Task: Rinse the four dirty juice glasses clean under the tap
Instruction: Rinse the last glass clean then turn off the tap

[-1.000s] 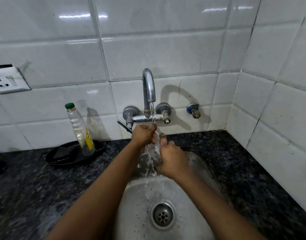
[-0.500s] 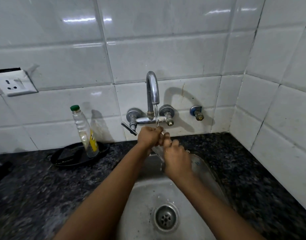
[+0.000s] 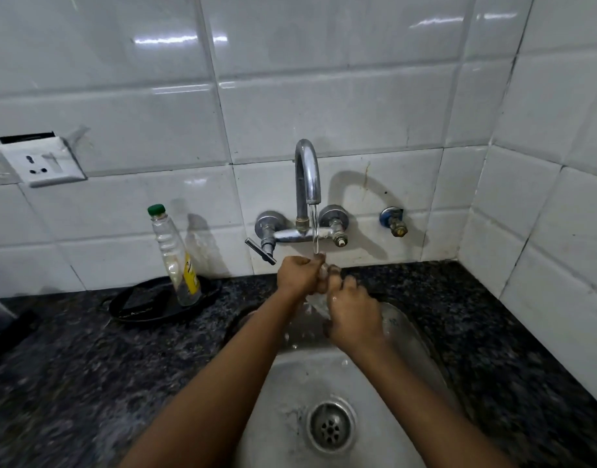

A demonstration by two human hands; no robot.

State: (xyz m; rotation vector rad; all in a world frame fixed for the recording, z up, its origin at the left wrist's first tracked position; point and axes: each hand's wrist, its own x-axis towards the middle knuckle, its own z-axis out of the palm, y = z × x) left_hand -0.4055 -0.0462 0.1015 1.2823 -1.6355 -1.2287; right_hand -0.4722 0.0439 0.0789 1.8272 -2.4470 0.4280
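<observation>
A clear juice glass (image 3: 318,303) is held over the steel sink (image 3: 415,336), tilted, just under the chrome tap (image 3: 307,170). A thin stream of water (image 3: 314,231) runs from the spout onto its upper end. My left hand (image 3: 297,275) is closed around the top of the glass. My right hand (image 3: 353,315) grips its lower part from the right. Both hands hide most of the glass. No other glasses are in view.
A clear bottle with a green cap (image 3: 175,258) stands on a black pan (image 3: 145,305) on the dark granite counter (image 3: 71,366), left of the sink. The tap's black lever (image 3: 260,251) points left. A blue valve (image 3: 393,221), a wall socket (image 3: 42,162) and the drain (image 3: 331,425) are visible.
Both hands have closed in over the glass and raised it nearer the spout, so less of it shows. The splashing below it has eased. Water keeps running.
</observation>
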